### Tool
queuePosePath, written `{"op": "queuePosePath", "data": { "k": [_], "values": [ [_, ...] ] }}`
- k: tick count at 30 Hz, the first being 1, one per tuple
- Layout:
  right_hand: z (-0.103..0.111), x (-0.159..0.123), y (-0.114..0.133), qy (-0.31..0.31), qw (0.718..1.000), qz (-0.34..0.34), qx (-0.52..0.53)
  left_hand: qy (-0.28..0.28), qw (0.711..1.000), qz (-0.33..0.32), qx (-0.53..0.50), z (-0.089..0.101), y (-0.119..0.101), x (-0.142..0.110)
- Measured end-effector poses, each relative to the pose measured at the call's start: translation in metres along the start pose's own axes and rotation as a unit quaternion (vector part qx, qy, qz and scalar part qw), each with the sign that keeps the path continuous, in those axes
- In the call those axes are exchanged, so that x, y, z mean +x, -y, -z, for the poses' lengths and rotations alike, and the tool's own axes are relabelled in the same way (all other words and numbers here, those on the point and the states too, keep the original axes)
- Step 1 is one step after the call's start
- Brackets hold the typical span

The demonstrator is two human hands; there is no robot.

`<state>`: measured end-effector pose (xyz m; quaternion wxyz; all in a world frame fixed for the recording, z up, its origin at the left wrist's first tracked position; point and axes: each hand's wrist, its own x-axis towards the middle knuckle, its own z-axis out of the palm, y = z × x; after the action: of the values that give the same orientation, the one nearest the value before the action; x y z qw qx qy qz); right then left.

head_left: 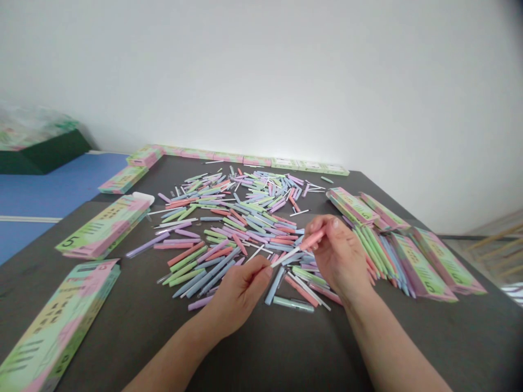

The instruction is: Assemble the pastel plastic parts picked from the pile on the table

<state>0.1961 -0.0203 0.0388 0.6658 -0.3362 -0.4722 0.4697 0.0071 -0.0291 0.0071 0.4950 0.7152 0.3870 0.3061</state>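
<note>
My left hand (239,296) pinches one end of a thin white pen refill (286,256) between thumb and forefinger. The refill's other end meets a coral pen barrel (312,239), and I cannot tell how far inside it reaches. Around that barrel the fingers of my right hand (339,256) are closed, hiding its far end. Below and beyond both hands spreads a heap of loose pen parts (253,218) in green, blue, purple and coral, with white refills among them. A clear-capped pale green pen (293,304) lies just under the hands.
Printed pen boxes (102,226) stand along the left side, and more boxes (304,165) line the back edge by the wall. At the right, a row of sorted barrels (379,253) lies between boxes (425,267). A dark green bin (44,152) sits on a blue surface.
</note>
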Motion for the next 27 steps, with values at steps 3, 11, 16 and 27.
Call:
{"op": "queuePosePath", "data": {
  "k": [3, 11, 16, 27],
  "values": [
    [-0.001, 0.0, 0.0, -0.01, 1.0, -0.01, -0.006, -0.001, 1.0, 0.0, -0.004, 0.0, -0.002, 0.0],
    [-0.001, 0.003, 0.0, -0.022, 0.999, -0.018, 0.038, -0.004, 1.0, -0.001, 0.006, 0.001, -0.001, 0.0],
    [-0.003, 0.007, 0.001, -0.059, 0.994, -0.024, 0.087, 0.003, 1.0, 0.005, 0.017, 0.002, -0.001, 0.0],
    [0.001, 0.011, -0.008, -0.107, 0.973, -0.125, 0.163, -0.017, 0.999, 0.029, 0.004, 0.003, 0.001, 0.002]
  ]
}}
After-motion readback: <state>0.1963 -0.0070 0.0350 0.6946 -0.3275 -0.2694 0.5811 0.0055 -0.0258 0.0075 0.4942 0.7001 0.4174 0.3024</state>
